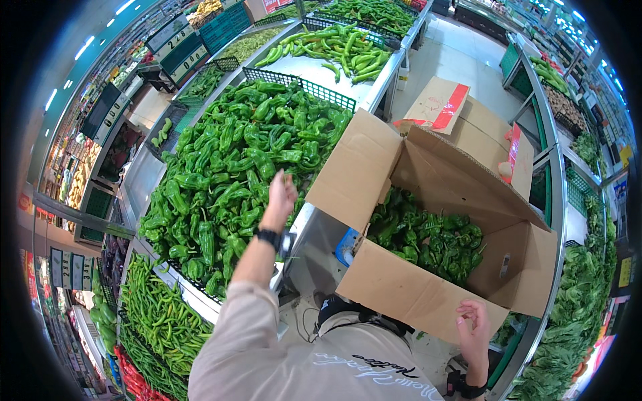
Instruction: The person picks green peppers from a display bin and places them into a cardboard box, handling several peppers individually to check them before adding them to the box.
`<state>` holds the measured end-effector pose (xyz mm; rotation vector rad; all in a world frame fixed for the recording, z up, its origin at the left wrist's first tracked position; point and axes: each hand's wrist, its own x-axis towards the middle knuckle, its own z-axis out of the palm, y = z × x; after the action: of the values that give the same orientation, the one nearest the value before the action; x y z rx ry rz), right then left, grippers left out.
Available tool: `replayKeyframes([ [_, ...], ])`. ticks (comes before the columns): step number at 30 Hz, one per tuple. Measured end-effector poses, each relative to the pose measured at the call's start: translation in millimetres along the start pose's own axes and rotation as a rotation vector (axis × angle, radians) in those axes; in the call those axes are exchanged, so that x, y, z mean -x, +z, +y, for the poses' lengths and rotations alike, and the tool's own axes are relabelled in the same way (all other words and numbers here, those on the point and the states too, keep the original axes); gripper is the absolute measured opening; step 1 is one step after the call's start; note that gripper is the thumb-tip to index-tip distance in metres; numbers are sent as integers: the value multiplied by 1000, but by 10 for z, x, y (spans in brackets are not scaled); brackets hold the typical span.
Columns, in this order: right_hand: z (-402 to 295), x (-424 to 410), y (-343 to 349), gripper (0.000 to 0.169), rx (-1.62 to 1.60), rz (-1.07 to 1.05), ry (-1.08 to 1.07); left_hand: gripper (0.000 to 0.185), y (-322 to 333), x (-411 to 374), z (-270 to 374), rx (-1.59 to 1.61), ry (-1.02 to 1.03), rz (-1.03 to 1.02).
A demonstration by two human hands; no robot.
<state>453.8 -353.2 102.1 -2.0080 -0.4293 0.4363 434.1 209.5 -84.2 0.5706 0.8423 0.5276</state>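
My left hand [283, 193] is over the right side of a broad heap of green peppers [241, 155], its fingers bent. Blur hides whether it touches a pepper. In front of me and to the right stands an open cardboard box [501, 265], its flaps folded outward. Dark green peppers [431, 240] lie in its bottom. My right hand [473, 323] is by the box's near flap [421, 290], fingers loosely curled, thumb apart, nothing in it. Whether it touches the flap is unclear.
A black plastic crate edge [321, 92] borders the pepper heap at the back. Long green chillies [346, 50] lie beyond it, thin chillies [155, 301] at lower left. Another cardboard box [481, 128] with red tape stands behind the open one. Leafy greens [546, 321] line the right-hand shelf.
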Motion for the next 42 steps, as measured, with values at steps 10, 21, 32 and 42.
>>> replayKeyframes([
  [10, -295, -787, 317, 25, 7, -266, -115, 34, -2612, 2867, -1641, 59, -253, 648],
  [21, -910, -1276, 1214, 25, 194, -538, -383, 52, -4047, 4854, -4008, 1245, -174, 1312],
  [32, -1132, -1119, 1526, 28, 231, -589, -447, 113, -4974, 4630, -3037, 1117, 412, 1175],
  [42, -581, -1133, 526, 24, 293, -176, -253, 85, -5268, 4073, -3683, 646, -342, 844],
])
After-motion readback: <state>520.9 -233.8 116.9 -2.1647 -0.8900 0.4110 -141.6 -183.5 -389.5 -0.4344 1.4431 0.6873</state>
